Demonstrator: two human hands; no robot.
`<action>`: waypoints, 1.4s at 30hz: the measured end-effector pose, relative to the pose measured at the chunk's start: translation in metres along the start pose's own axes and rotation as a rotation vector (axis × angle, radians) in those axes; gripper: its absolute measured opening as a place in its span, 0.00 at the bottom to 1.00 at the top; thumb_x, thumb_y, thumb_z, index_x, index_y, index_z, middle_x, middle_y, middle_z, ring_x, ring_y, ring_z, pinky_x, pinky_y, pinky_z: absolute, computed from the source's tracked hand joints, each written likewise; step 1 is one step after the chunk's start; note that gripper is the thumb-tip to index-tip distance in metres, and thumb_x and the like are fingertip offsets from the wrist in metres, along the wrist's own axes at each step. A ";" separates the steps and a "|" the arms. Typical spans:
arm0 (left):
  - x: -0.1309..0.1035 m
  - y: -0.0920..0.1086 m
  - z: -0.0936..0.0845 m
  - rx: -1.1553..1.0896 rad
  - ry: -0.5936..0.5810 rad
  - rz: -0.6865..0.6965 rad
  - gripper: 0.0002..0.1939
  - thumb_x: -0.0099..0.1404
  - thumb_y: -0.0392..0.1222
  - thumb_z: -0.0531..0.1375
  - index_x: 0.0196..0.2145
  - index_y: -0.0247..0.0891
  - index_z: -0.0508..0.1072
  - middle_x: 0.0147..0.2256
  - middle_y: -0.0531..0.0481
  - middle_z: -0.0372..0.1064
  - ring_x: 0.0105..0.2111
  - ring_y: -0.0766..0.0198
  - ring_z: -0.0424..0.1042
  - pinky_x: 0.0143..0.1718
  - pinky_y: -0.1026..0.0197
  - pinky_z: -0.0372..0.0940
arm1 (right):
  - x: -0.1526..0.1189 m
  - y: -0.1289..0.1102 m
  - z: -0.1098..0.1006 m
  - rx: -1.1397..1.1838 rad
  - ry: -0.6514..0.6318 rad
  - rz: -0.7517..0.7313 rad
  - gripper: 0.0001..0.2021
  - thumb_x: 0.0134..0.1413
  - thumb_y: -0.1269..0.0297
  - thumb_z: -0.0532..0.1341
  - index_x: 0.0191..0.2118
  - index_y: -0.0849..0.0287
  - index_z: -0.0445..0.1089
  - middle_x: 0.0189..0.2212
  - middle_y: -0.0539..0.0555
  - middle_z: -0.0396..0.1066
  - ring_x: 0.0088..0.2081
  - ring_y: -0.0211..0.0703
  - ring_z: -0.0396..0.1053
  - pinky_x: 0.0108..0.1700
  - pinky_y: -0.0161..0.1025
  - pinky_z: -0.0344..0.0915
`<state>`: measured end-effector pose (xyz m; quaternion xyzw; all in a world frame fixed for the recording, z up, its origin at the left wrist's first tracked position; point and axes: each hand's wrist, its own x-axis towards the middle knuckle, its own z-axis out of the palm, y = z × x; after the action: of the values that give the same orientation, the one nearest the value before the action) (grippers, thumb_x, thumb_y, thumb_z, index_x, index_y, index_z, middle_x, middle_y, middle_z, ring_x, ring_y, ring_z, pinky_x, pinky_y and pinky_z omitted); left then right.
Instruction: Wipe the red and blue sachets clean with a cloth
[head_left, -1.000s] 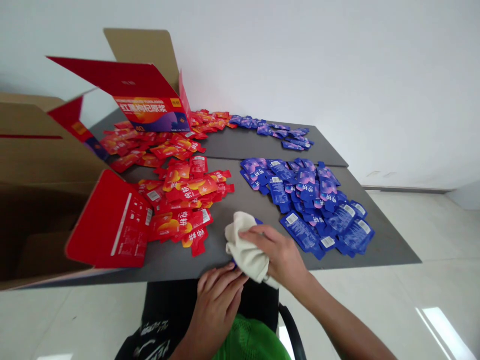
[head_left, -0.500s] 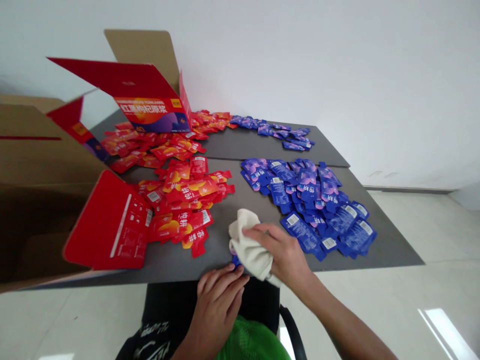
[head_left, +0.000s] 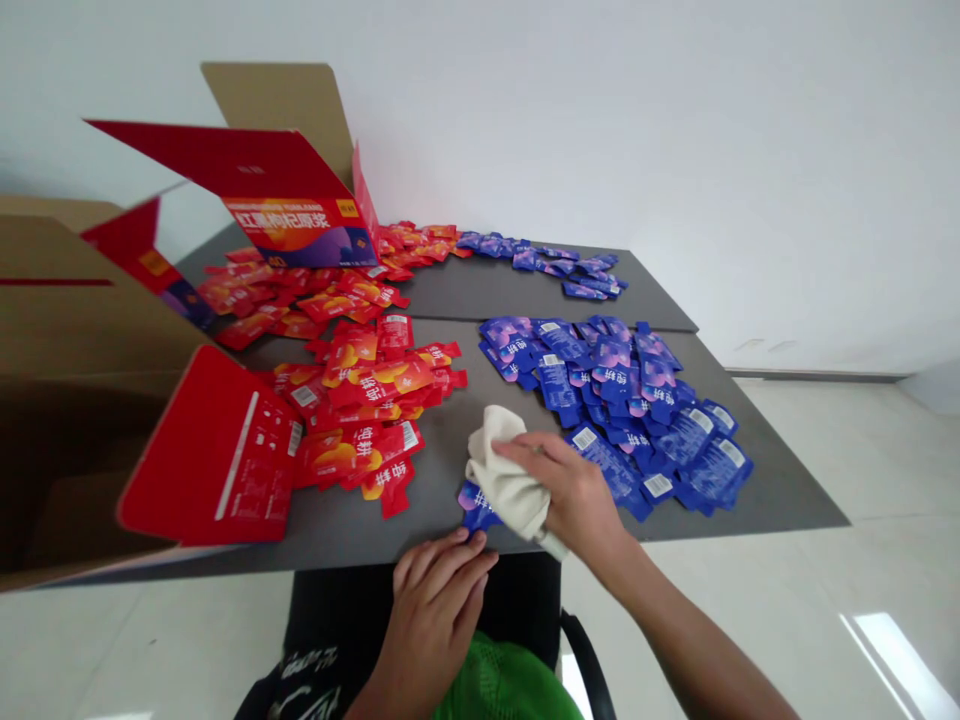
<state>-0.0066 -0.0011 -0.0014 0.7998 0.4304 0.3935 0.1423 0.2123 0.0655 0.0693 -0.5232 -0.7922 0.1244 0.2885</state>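
Observation:
A crumpled cream cloth (head_left: 510, 490) is gripped in my right hand (head_left: 581, 495), over the front edge of the grey table (head_left: 442, 505). Partly under the cloth lies one blue packet (head_left: 476, 507), its lower end touched by the fingertips of my left hand (head_left: 442, 595). That hand lies flat, palm down, fingers stretched out and close together. Left of the cloth is a pile of red packets (head_left: 375, 390); to its right a larger pile of blue packets (head_left: 615, 370) reaches close to my right hand.
An open red carton (head_left: 300, 225) stands at the back left, with more red packets around it. Nearer, a large open carton (head_left: 217, 460) covers the table's left side. Small blue packets (head_left: 592, 275) lie along the back. A white wall rises behind.
My right hand and the cloth have shifted slightly to the right and up, and more of the blue packet shows. My left hand has stayed in place.

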 end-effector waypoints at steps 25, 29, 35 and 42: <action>0.002 0.002 -0.001 -0.018 -0.013 -0.021 0.11 0.75 0.39 0.58 0.49 0.48 0.79 0.50 0.55 0.79 0.51 0.58 0.73 0.57 0.54 0.55 | 0.012 0.023 0.017 -0.059 -0.111 0.089 0.25 0.62 0.75 0.64 0.62 0.46 0.73 0.57 0.53 0.74 0.52 0.45 0.77 0.52 0.36 0.73; 0.003 0.004 -0.001 -0.001 0.000 -0.017 0.11 0.76 0.38 0.58 0.49 0.49 0.79 0.50 0.56 0.80 0.51 0.60 0.74 0.57 0.54 0.57 | 0.028 0.033 0.004 -0.138 0.014 0.124 0.24 0.63 0.75 0.63 0.61 0.48 0.74 0.57 0.55 0.74 0.51 0.49 0.78 0.49 0.38 0.75; -0.003 -0.001 0.002 0.048 -0.013 -0.028 0.12 0.73 0.36 0.58 0.46 0.46 0.81 0.42 0.50 0.80 0.47 0.56 0.74 0.53 0.52 0.62 | -0.031 -0.019 0.009 0.069 -0.116 -0.055 0.27 0.63 0.74 0.63 0.64 0.44 0.70 0.56 0.54 0.75 0.52 0.44 0.77 0.50 0.35 0.74; 0.001 0.001 0.000 0.044 -0.026 -0.007 0.12 0.74 0.37 0.58 0.49 0.48 0.80 0.49 0.53 0.80 0.51 0.58 0.74 0.55 0.53 0.60 | 0.001 0.011 0.022 -0.017 -0.132 0.066 0.26 0.61 0.76 0.65 0.62 0.45 0.72 0.57 0.53 0.74 0.52 0.45 0.77 0.51 0.36 0.74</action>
<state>-0.0058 -0.0011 -0.0003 0.8062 0.4399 0.3732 0.1315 0.2073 0.0739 0.0460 -0.5420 -0.7929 0.1613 0.2271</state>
